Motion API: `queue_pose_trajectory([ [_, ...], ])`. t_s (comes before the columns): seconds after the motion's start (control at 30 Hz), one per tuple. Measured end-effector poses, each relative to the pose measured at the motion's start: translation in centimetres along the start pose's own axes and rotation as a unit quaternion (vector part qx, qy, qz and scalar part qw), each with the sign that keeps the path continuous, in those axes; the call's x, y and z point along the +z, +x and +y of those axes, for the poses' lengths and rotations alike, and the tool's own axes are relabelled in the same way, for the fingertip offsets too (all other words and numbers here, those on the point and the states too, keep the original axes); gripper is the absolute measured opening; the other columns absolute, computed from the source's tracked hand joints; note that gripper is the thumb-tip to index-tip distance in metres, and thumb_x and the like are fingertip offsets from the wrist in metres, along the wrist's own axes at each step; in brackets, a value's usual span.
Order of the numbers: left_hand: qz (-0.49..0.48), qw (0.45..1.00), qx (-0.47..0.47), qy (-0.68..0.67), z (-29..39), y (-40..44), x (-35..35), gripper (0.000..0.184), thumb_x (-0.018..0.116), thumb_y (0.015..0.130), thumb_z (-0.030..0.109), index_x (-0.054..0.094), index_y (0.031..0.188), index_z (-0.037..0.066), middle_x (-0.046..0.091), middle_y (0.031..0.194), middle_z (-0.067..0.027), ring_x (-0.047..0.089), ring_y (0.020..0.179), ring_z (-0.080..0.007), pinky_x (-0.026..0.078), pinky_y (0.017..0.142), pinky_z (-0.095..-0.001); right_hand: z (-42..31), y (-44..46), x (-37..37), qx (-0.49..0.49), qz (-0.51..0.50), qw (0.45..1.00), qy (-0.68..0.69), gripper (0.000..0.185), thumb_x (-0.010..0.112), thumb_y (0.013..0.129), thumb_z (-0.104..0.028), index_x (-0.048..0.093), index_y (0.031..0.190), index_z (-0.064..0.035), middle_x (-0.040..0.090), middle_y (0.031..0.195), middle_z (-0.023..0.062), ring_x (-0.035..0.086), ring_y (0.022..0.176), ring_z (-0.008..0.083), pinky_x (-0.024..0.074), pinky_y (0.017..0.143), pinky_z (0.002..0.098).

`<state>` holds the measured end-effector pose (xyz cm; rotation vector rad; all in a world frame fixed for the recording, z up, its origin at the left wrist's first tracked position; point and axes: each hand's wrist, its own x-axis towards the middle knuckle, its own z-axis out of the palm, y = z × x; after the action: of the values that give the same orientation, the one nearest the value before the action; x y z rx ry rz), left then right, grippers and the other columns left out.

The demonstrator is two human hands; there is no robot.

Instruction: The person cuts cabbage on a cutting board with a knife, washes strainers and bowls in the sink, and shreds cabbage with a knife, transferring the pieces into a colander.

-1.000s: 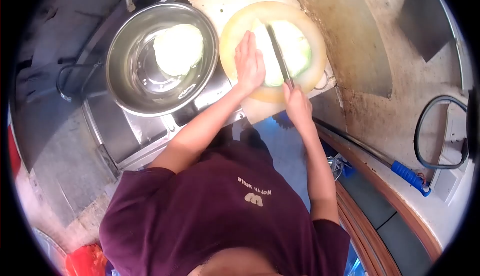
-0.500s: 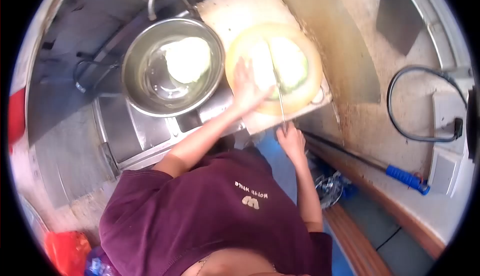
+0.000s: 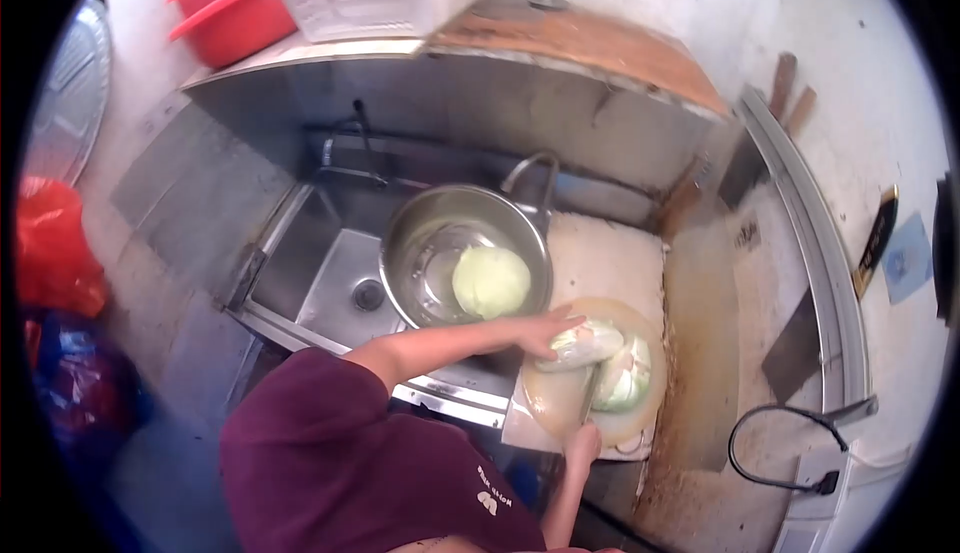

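My left hand (image 3: 545, 334) grips one cabbage half (image 3: 590, 345), which rests tilted on a round cutting board (image 3: 543, 398). Against its right side leans the other cabbage half (image 3: 626, 378), pale green outside. In my right hand (image 3: 582, 443), at the near edge of the board, is the handle of a knife (image 3: 587, 403). Its blade points away from me, between the two halves, and its far end is hidden by the cabbage. Left of the board, a whole-looking cabbage (image 3: 491, 281) sits in a large steel bowl (image 3: 395, 298).
The bowl stands over a steel sink (image 3: 325, 288) with a tap (image 3: 540, 161) behind it. A white slab (image 3: 610, 253) lies under the round board. Red and clear tubs (image 3: 235, 28) stand on the back ledge. A stained wall (image 3: 700, 353) borders the right side.
The view has swung, showing more of the back ledge. The left cabbage half has been turned and tilted under my left hand, apart from the cut line. The knife stays in my right hand.
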<state>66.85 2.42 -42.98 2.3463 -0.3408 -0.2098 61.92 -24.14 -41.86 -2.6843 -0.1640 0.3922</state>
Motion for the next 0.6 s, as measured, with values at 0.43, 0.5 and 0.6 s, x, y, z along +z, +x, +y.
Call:
queue_pose_trajectory([
  [0.43, 0.115, 0.964, 0.089, -0.222, -0.3, 0.2, -0.7, 0.092, 0.073, 0.059, 0.023, 0.027, 0.135, 0.0, 0.044, 0.126, -0.021, 0.043, 0.117, -0.03, 0.032, 0.101, -0.0388, 1.2, -2.1, -0.2, 0.066, 0.009, 0.997, 0.039, 0.04, 0.05, 0.084, -0.034, 0.062, 0.085, 0.0036, 0.06, 0.082, 0.0266, 0.057, 0.081, 0.0448, 0.0441, 0.072, 0.0505],
  [0.5, 0.152, 0.965, 0.061, -0.207, -2.2, 0.3, 1.0, 0.091, 0.074, 0.058, 0.017, 0.028, 0.134, 0.0, 0.047, 0.122, -0.0203, 0.046, 0.115, -0.03, 0.035, 0.099, -0.0385, 2.2, -3.3, 0.8, 0.021, 0.087, 0.987, 0.133, 0.037, 0.05, 0.086, -0.032, 0.063, 0.088, 0.0028, 0.06, 0.081, 0.0272, 0.057, 0.08, 0.0437, 0.0439, 0.07, 0.0493],
  [0.6, 0.164, 0.982, -0.039, -0.091, -1.7, -0.1, 1.2, 0.095, 0.077, 0.06, 0.024, 0.025, 0.135, -0.003, 0.04, 0.128, -0.0264, 0.041, 0.119, -0.0351, 0.032, 0.102, -0.0374, 0.1, -4.8, -0.3, 0.023, 0.13, 0.979, 0.156, 0.028, 0.05, 0.087, -0.027, 0.063, 0.09, -0.0014, 0.059, 0.075, 0.0243, 0.058, 0.074, 0.0416, 0.0442, 0.064, 0.0483],
])
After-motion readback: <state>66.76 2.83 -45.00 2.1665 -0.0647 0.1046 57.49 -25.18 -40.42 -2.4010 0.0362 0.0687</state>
